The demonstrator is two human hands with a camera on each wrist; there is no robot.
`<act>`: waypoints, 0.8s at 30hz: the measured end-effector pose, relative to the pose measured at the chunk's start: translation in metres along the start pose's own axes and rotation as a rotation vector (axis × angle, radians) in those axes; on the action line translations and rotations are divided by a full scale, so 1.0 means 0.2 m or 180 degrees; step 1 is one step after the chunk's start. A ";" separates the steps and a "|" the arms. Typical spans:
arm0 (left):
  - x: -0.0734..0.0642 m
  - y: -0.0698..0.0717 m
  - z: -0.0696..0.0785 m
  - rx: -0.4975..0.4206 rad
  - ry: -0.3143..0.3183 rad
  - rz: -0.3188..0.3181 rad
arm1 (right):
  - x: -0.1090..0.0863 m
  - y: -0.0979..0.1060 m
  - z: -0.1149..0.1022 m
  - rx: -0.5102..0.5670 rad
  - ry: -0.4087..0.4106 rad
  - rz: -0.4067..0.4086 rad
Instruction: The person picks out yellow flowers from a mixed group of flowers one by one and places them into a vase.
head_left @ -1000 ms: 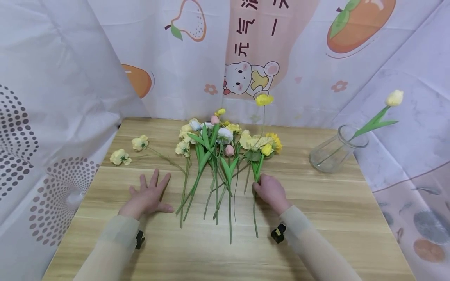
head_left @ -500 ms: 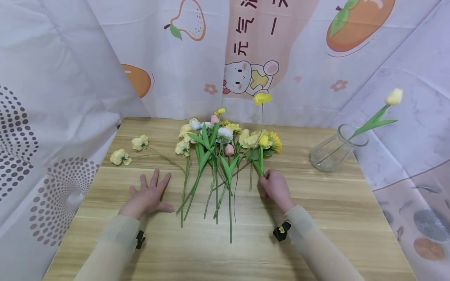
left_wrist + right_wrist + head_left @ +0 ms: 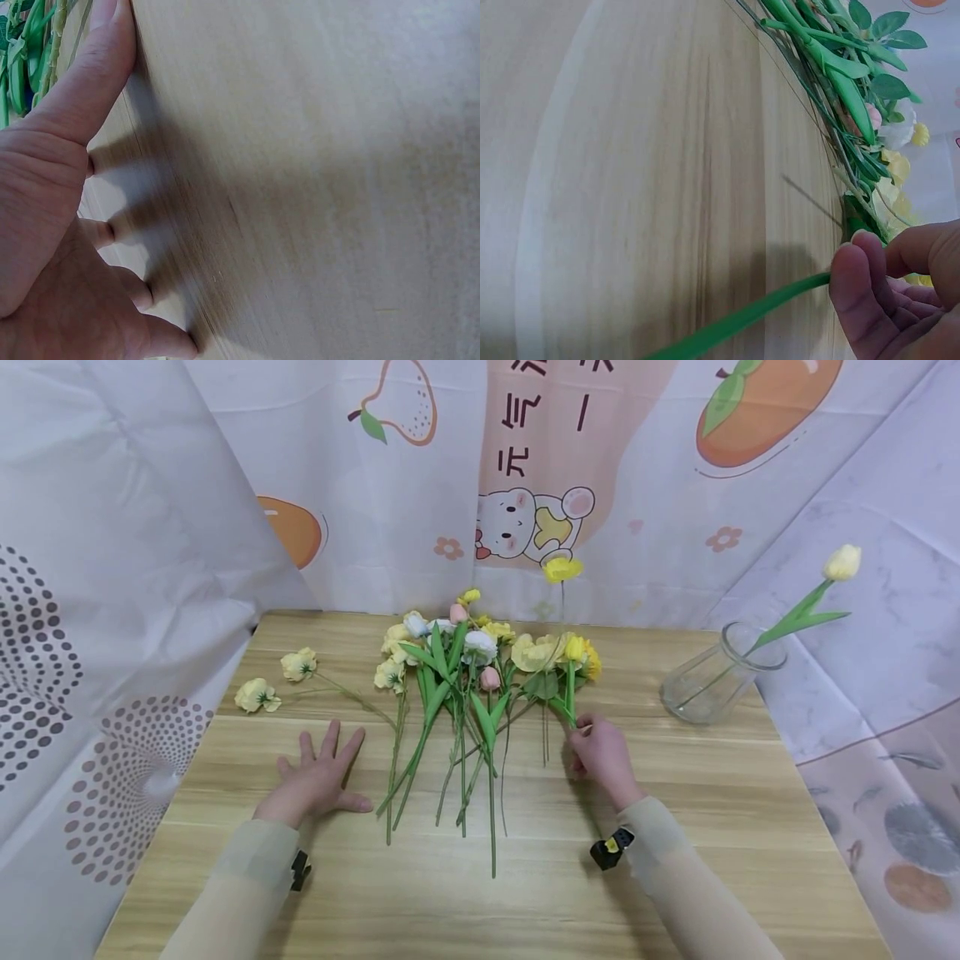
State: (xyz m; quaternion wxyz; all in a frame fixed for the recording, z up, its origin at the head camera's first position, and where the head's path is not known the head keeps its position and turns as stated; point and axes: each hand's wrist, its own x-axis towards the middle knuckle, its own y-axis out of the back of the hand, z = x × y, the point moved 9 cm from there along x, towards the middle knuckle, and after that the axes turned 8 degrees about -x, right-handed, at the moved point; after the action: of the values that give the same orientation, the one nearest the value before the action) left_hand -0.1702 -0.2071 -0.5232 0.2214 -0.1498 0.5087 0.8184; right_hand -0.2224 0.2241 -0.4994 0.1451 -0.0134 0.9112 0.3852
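Note:
In the head view my right hand (image 3: pixel 603 756) pinches the stem of a yellow tulip (image 3: pixel 575 649), whose bloom points toward the back of the table. The right wrist view shows thumb and fingertips closed on its green stem (image 3: pixel 742 319). My left hand (image 3: pixel 315 777) rests on the tabletop with fingers spread, left of the flower pile. Several flowers lie in the middle, among them a pink tulip (image 3: pixel 490 678), a white flower (image 3: pixel 478 648) and a pale yellow flower (image 3: pixel 537 652). A thin-stemmed yellow flower (image 3: pixel 562 569) stretches farthest back.
At the right, a clear glass vase (image 3: pixel 697 693) holds a pale tulip (image 3: pixel 842 563) leaning right. Two cream flowers (image 3: pixel 255 695) lie at the left beyond my left hand. Printed curtains (image 3: pixel 390 527) hang behind the wooden table (image 3: pixel 450 910).
My right hand has moved to the right with the yellow tulip, drawing it away from the pile. The left hand has stayed in place.

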 end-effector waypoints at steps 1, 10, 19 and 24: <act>0.00 0.00 0.00 -0.0002 -0.0001 -0.0002 | 0.00 0.00 0.00 0.0012 -0.0004 -0.0005; -0.01 0.02 0.02 0.0031 0.0004 -0.0002 | 0.01 0.03 0.01 -0.0003 0.0025 0.0043; -0.01 0.00 0.01 0.0001 0.0013 -0.0001 | 0.00 0.10 0.02 0.0157 0.0137 0.0423; 0.00 0.00 0.00 0.0034 -0.0015 0.0045 | 0.00 0.17 -0.01 0.0148 0.0280 0.0689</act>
State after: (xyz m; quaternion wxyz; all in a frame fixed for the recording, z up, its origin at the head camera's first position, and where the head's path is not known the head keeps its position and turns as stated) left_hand -0.1694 -0.2064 -0.5224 0.2176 -0.1432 0.5136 0.8176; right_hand -0.2275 0.2471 -0.4735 0.0629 0.0716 0.9215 0.3764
